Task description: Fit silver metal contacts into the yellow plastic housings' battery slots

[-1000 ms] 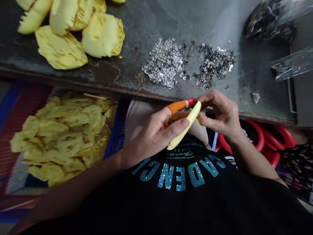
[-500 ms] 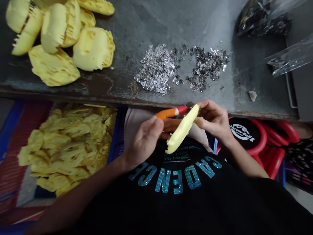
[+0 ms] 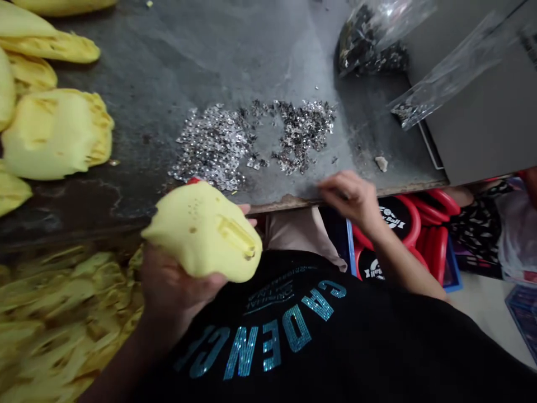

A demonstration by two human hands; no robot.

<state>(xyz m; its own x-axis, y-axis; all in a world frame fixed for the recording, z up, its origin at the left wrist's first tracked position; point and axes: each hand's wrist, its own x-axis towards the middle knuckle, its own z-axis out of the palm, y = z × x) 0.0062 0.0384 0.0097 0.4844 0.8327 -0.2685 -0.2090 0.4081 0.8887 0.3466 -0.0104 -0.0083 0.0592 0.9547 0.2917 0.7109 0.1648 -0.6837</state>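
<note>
A worn grey bench [image 3: 243, 61] filled the upper part of the view. The person's left hand [image 3: 180, 280] gripped a yellow shell [image 3: 199, 224], thumb along its near side, and held it out over the bench's front edge; a slot and small holes showed on the upturned face. The right hand [image 3: 352, 198] was apart from the shell, at the bench's front edge, its fingers curled; whether they pinched anything could not be told. On the bench, near that edge, lay a heap of silver bits [image 3: 213, 145], with a thinner heap of darker bits [image 3: 300, 134] to its right. More yellow shells [image 3: 54, 134] sat at the bench's left end. A large bag [image 3: 364, 47] and a small bag [image 3: 413, 109] lay toward its right end, near a pale chip [image 3: 381, 163]. Below the bench were yellow pieces [image 3: 59, 336] on the left and red-rimmed discs [image 3: 394, 215] on the right.
</note>
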